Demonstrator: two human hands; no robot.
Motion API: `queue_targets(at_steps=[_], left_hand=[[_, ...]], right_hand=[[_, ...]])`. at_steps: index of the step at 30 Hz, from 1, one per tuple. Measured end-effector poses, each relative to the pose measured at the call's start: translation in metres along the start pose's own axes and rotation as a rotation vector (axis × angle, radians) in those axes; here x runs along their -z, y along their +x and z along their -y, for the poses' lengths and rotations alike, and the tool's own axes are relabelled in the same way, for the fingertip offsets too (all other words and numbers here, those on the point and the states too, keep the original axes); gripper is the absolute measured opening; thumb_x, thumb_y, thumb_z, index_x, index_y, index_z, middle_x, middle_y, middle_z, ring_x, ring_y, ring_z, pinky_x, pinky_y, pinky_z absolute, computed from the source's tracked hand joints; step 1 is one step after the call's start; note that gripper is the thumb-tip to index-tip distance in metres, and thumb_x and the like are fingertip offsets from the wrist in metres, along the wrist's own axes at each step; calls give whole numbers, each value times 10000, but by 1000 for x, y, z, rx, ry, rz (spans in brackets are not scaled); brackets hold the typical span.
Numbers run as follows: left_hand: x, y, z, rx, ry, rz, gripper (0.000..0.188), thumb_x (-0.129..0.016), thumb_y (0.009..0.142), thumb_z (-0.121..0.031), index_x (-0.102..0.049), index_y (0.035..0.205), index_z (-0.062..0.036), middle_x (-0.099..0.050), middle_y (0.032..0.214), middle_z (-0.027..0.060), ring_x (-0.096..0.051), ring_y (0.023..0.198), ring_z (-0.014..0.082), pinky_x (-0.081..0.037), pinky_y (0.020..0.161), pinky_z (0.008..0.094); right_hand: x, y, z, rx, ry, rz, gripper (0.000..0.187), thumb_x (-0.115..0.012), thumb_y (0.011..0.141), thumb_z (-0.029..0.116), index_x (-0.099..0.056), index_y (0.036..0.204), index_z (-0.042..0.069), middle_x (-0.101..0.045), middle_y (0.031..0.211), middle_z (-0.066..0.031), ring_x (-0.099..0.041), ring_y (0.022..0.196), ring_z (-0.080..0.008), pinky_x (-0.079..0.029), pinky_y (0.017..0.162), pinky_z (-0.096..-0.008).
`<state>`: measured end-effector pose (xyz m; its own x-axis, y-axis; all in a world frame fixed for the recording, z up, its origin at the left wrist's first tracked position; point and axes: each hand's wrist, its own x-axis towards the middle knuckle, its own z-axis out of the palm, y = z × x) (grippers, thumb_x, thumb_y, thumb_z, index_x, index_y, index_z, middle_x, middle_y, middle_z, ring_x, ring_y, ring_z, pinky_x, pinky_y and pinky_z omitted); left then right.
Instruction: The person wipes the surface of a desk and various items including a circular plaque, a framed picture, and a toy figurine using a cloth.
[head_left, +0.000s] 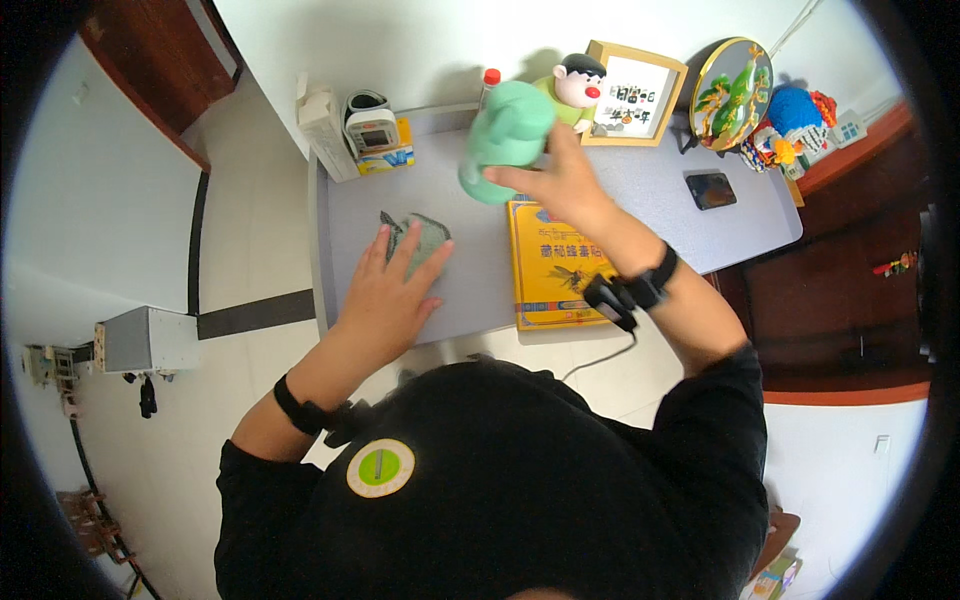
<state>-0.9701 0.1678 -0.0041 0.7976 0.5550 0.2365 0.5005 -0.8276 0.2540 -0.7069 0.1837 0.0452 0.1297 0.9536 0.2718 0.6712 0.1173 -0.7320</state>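
My right hand (568, 185) is closed around a mint-green bottle (508, 140), held tilted above the back middle of the grey table (465, 290). My left hand (392, 285) lies palm down with fingers spread, its fingertips on a small grey-green cloth (430, 240) at the table's left side. Under my right forearm is a flat yellow box (550, 265) with a bee picture, partly covered by the arm. The bottle's far side and the fingers behind it are hidden.
Along the wall stand a white device with a screen (375, 130), a red-capped bottle (491, 78), a cartoon figurine (578, 85), a framed picture (640, 95), a round ornament (733, 95) and a blue knitted item (797, 110). A black phone (711, 190) lies at the right.
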Motion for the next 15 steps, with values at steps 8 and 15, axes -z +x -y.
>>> queue_targets(at_steps=[8,15], left_hand=[[39,-37,26,-3,-144,-187,411,-637,769,-133,-545,1166,-74,-426,1308,174,-390,1219,371,-345,985,438],[39,-62,55,38,-250,-194,336,-608,800,-124,-570,1129,-68,-454,1283,169,-405,1207,362,-344,987,431]], right_hand=[[-77,34,-36,-161,-284,-209,887,-808,583,387,-374,1254,2,-414,1106,-250,-448,1028,-361,-395,930,-400],[-85,48,-29,-352,-309,-127,945,-810,591,367,-303,1317,38,-369,1199,-265,-488,1061,-380,-432,912,-383]])
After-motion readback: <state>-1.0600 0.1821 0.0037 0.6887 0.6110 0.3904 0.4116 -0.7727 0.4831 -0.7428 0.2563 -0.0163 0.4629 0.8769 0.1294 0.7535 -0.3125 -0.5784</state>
